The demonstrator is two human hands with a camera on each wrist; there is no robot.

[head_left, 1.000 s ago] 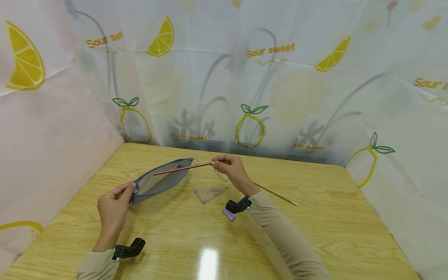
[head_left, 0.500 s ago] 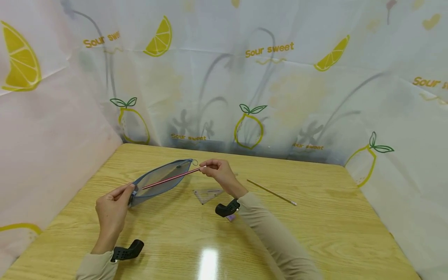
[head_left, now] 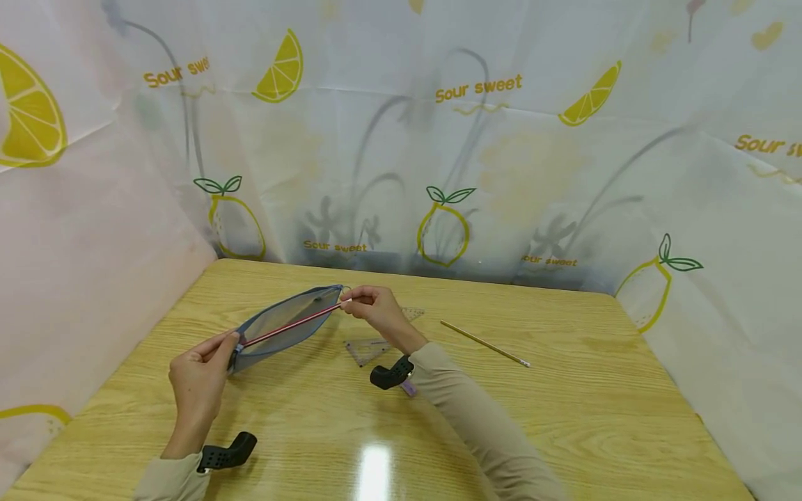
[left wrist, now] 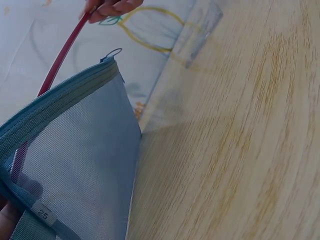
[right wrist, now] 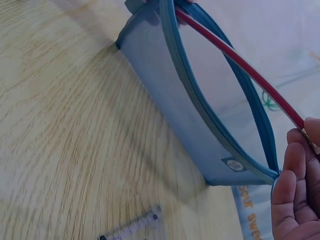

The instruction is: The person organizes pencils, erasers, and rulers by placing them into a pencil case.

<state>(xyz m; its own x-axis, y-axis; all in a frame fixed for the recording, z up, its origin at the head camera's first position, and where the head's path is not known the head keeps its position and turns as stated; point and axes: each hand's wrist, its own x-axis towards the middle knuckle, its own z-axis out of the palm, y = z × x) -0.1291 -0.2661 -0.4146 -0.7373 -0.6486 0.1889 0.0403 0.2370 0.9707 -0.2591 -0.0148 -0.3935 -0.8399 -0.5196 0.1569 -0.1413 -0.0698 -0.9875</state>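
Note:
A blue mesh zipper pouch (left wrist: 95, 155) stands with its long zipped mouth spread apart. My left hand (head_left: 199, 379) pinches the near left end of that mouth between thumb and fingers. My right hand (head_left: 381, 316) holds a red pencil (right wrist: 250, 72) by one end, at the far right end of the pouch. The pencil slants down to the left across the mouth. In the left wrist view its lower end shows through the mesh, inside the pouch near my left fingers. A ring-shaped zipper pull (left wrist: 111, 54) sticks up at the far corner.
On the wooden table (head_left: 595, 403), a clear triangular set square (head_left: 362, 350) lies right of the pouch. Another clear ruler piece (head_left: 413, 313) is partly behind my right hand. A gold pencil (head_left: 485, 343) lies farther right. A purple eraser (head_left: 409, 388) shows partly under my right wrist camera.
My right hand has moved left and slightly down, bringing the red pencil's lower end from above the pouch's mouth to inside its left end. My left hand stays on the pouch.

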